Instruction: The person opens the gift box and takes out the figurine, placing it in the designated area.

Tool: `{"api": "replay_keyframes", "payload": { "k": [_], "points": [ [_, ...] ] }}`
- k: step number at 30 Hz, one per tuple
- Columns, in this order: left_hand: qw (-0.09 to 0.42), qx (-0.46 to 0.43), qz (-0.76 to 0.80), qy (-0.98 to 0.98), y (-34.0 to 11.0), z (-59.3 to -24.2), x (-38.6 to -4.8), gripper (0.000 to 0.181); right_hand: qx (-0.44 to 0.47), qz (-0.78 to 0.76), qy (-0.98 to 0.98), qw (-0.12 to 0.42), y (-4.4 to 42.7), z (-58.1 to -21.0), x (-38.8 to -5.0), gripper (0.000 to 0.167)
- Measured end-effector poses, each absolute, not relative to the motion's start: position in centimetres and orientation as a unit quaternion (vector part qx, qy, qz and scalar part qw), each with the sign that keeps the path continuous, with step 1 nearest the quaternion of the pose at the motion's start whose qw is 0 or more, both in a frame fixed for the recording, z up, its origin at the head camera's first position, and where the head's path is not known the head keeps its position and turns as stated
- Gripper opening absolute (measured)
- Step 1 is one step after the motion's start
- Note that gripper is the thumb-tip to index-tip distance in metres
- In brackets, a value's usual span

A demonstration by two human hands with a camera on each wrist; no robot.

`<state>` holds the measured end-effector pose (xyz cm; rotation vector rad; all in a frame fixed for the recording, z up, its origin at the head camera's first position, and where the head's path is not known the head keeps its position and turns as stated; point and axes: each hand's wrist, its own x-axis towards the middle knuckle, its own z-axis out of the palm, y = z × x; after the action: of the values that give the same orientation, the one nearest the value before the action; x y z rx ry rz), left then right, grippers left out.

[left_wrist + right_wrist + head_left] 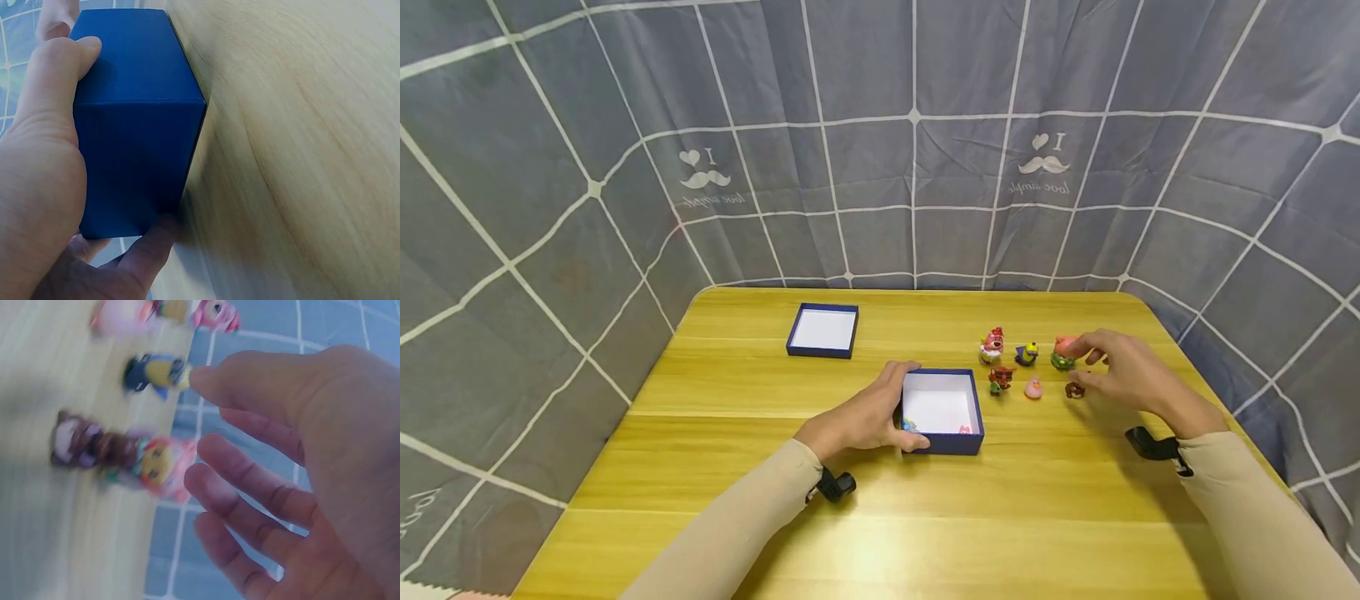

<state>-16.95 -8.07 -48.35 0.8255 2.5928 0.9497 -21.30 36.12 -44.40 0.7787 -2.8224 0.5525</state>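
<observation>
My left hand (pixel 867 414) grips the left side of an open blue box (pixel 951 443) with a white inside, thumb at the near side and fingers toward the far corner. A small blue figurine (pixel 910 425) and a pinkish-red one (pixel 965 430) show at the box's near inner edge. Over the right end of the figurine group, my right hand (pixel 1138 375) hovers with fingers parted and nothing between them. Nearest it are a pink and green figurine (pixel 1063 353) and a brown figurine (pixel 1075 390); the right wrist view shows both blurred, apart from the fingertips.
Left of the right hand stand a red and white figurine (pixel 992 345), a blue and yellow one (pixel 1027 354), a brown and green one (pixel 1000 380) and a pink one (pixel 1033 387). A blue lid (pixel 822 353) lies white side up at the back left. A grey checked curtain (pixel 880 167) surrounds the table (pixel 715 467).
</observation>
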Motion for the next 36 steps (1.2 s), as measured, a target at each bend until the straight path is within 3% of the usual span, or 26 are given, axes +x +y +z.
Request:
{"api": "replay_keyframes", "payload": {
  "k": [10, 27, 36],
  "points": [
    [0.137, 0.287, 0.328, 0.889, -8.3, -48.1, -17.1, 0.125, 0.291, 0.17, -0.936, 0.097, 31.7, -42.0, -19.4, 0.029],
    [0.154, 0.286, 0.323, 0.889, -8.6, -48.0, -16.8, 0.136, 0.391, 0.187, -0.901, 0.001, 23.8, -41.3, -18.8, 0.027],
    [0.15, 0.285, 0.325, 0.889, -8.9, -48.0, -17.0, 0.137, 0.422, 0.194, -0.882, -0.084, 20.2, -41.7, -19.7, 0.032]
  ]
}}
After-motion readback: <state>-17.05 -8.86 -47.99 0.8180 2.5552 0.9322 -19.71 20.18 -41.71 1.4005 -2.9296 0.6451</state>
